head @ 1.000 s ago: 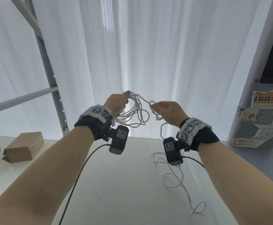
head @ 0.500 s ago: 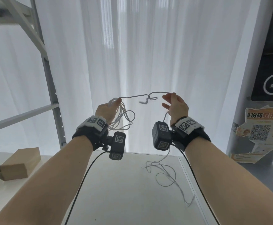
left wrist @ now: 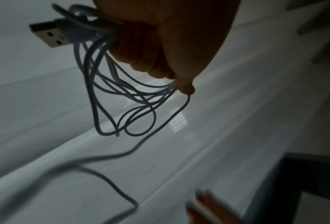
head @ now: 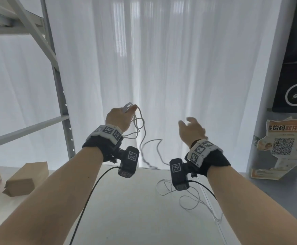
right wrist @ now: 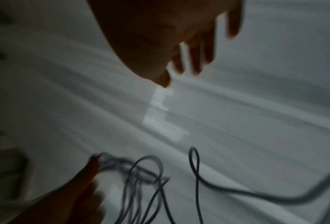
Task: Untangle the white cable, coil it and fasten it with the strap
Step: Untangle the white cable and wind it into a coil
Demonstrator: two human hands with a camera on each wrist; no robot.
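Apparently left hand point(head: 119, 119) grips white cable point(left wrist: 110, 97) loops

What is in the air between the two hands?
In the head view, only a slack stretch of the white cable. It droops from the left hand, which grips the loops, toward the table. The right hand is open and holds nothing.

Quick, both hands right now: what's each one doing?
Left hand: raised, gripping the gathered loops of the white cable by its USB plug.
Right hand: open, fingers spread, holding nothing.
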